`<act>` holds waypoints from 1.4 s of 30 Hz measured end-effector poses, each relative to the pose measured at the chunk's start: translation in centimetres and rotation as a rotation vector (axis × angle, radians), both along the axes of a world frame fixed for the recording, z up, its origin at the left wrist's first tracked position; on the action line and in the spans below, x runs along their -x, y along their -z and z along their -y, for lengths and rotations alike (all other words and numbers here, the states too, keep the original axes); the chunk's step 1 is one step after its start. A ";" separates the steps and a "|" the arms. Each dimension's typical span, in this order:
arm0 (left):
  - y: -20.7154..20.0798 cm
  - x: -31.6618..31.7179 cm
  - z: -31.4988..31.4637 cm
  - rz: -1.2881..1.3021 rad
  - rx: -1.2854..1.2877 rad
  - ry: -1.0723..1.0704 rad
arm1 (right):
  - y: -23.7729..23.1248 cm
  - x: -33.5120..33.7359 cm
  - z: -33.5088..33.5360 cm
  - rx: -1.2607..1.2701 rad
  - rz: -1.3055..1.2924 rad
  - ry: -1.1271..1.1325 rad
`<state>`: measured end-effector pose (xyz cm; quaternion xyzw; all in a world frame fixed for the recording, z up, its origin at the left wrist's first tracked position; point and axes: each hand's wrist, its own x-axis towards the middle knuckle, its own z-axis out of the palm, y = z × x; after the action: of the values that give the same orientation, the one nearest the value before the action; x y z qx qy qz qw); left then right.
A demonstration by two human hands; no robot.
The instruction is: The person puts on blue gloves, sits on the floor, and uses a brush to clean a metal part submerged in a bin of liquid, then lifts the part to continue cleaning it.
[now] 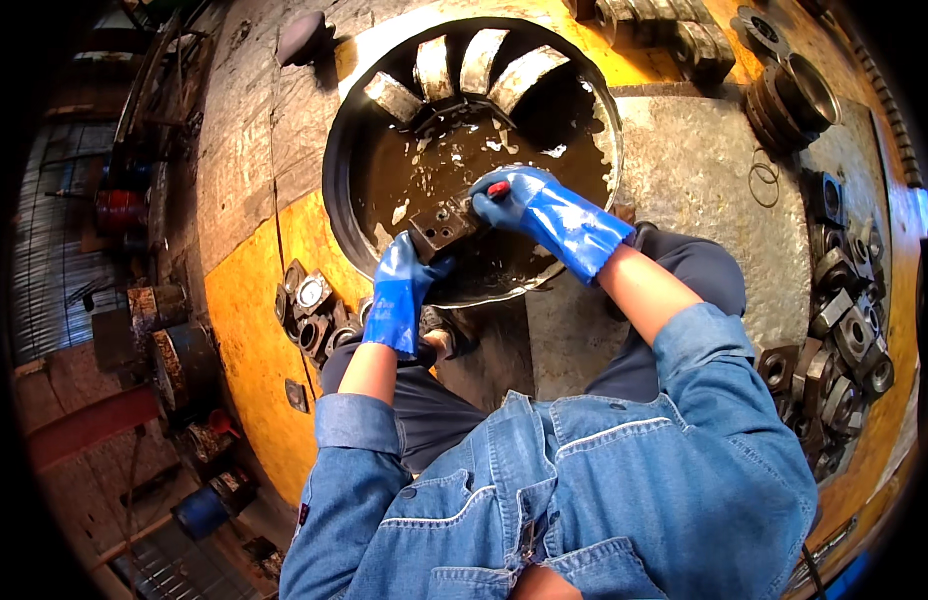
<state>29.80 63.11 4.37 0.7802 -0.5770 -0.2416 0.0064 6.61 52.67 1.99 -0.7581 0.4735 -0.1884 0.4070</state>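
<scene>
Over a round basin (336, 190) of murky brown liquid, my left hand (404, 275), in a blue rubber glove, grips the lower left corner of a dark metal block (442, 226) with round holes in its face. My right hand (514, 200), gloved the same way, is closed around a tool with a red handle (498, 189) at the block's right end. The tool's working end is hidden, so its kind does not show. Several curved metal pieces (477, 62) stand along the basin's far wall, partly out of the liquid.
Small metal parts (312, 305) lie in a pile left of the basin. A larger heap of metal parts (839, 340) is at the right. Metal rings and cylinders (792, 100) and a row of dark blocks (674, 35) sit at the far right. Machinery (184, 365) stands at the left edge.
</scene>
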 end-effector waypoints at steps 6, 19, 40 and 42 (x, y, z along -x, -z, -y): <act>1.8 -1.6 -0.4 -0.044 0.025 0.041 | 0.8 0.5 1.0 -0.241 0.312 0.020; 0.1 -0.8 -0.2 -0.119 0.018 0.041 | -0.1 -0.6 0.1 -0.056 -0.011 0.000; 3.3 -2.6 -0.1 -0.087 0.048 0.044 | -1.7 -2.1 -0.1 -0.327 0.226 -0.102; 3.3 -2.2 0.3 -0.071 0.039 0.056 | -0.9 -1.8 0.9 -0.215 0.125 -0.009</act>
<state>31.98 62.79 1.10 0.7545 -0.6024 -0.2580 0.0352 8.40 51.72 2.91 -0.6991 0.4611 -0.1816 0.5154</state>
